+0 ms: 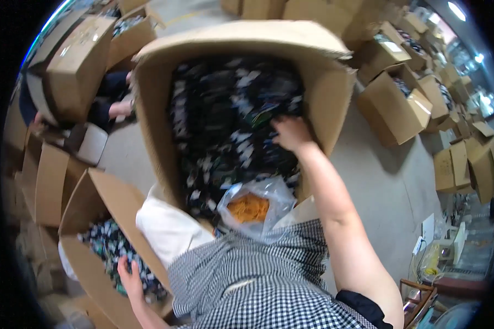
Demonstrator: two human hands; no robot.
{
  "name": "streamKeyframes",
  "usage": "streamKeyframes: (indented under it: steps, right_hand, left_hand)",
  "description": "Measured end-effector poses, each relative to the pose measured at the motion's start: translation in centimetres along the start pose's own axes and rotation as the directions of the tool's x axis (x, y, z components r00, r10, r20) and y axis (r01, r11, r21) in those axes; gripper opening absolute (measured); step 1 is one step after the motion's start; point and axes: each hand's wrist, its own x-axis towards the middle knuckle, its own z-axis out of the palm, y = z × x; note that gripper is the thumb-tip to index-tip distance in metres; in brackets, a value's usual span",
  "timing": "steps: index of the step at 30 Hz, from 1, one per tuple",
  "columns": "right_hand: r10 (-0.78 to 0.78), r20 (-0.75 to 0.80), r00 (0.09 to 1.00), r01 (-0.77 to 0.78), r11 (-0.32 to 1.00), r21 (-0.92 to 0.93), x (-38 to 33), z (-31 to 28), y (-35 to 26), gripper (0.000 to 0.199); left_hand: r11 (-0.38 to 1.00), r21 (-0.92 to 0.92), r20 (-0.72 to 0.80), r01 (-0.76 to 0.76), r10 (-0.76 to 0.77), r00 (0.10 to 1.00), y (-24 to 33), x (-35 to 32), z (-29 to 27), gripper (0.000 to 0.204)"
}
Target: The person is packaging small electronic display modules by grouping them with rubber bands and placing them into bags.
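A large open cardboard box (324, 93) stands in front of me, filled with several small dark packets with white labels (225, 115). My right hand (292, 133) reaches into its right side, fingers down among the packets; whether it grips one is hidden. A clear plastic bag of orange rubber bands (251, 207) rests at the box's near edge. At lower left my left hand (130, 281) lies on similar packets inside a smaller open cardboard box (101, 203), fingers spread. My checked garment fills the bottom centre.
Another person's hand (119, 108) and dark sleeve show at upper left between cardboard boxes (77, 60). More open cardboard boxes (392, 107) stand on the grey floor at right and far back. A white cloth (167, 227) lies between the two boxes near me.
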Motion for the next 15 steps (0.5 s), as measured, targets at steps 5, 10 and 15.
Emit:
streamKeyframes:
  steps: [5, 10, 15]
  right_hand:
    - [-0.323, 0.108, 0.940, 0.331, 0.941, -0.067, 2.9, -2.3, 1.7, 0.031]
    - [-0.373, 0.196, 0.907, 0.395, 0.914, -0.091, 3.1, -5.8, 4.3, 0.025]
    - [-0.405, 0.116, 0.907, 0.415, 0.906, -0.082, 1.5, -8.8, 5.8, 0.024]
  left_hand:
    - [0.974, -0.220, 0.127, -0.058, 0.087, 0.988, 1.8, 1.3, 0.6, 0.042]
    - [0.850, 0.276, 0.174, -0.449, 0.416, 0.893, 15.6, -1.3, 1.3, 0.037]
    - [0.890, 0.110, 0.207, -0.442, 0.414, 0.886, 21.4, -5.7, 2.3, 0.033]
